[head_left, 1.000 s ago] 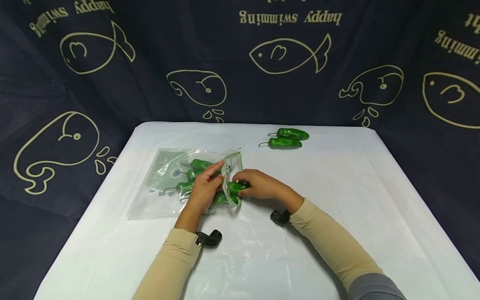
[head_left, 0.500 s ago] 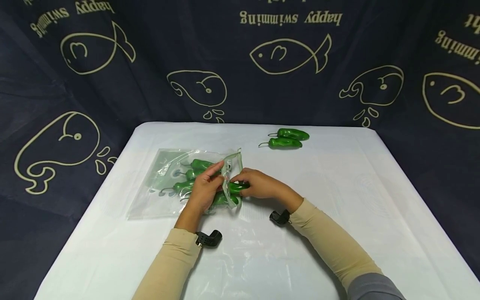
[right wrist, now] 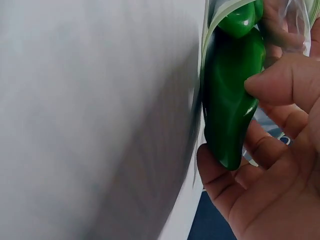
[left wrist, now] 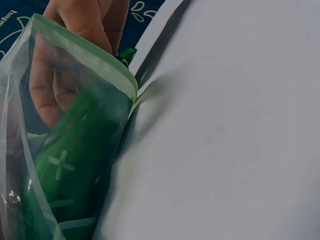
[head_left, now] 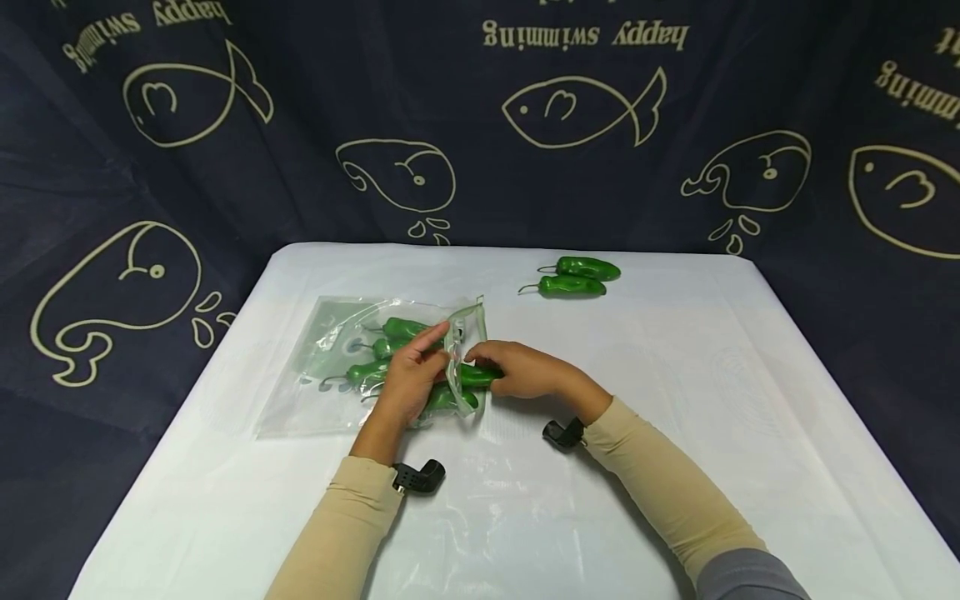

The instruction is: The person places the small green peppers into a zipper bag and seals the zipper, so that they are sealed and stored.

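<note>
A clear zip bag with a pale green zip edge lies on the table, several green peppers inside it. My left hand grips the bag near its mouth, which stands open to the right. At that mouth my right hand holds another green pepper, partly inside the bag. In the right wrist view the thumb touches the pepper's side and fingers lie around its tip. Through the bag film, the left wrist view shows right-hand fingers beside a pepper.
Two loose green peppers lie side by side at the table's far edge. White cloth covers the table. Behind it hangs a dark blue curtain with fish and whale drawings.
Over the last half second my right hand has shifted slightly right, and more of the pepper shows at the bag's mouth. My left hand has kept its place on the bag.
</note>
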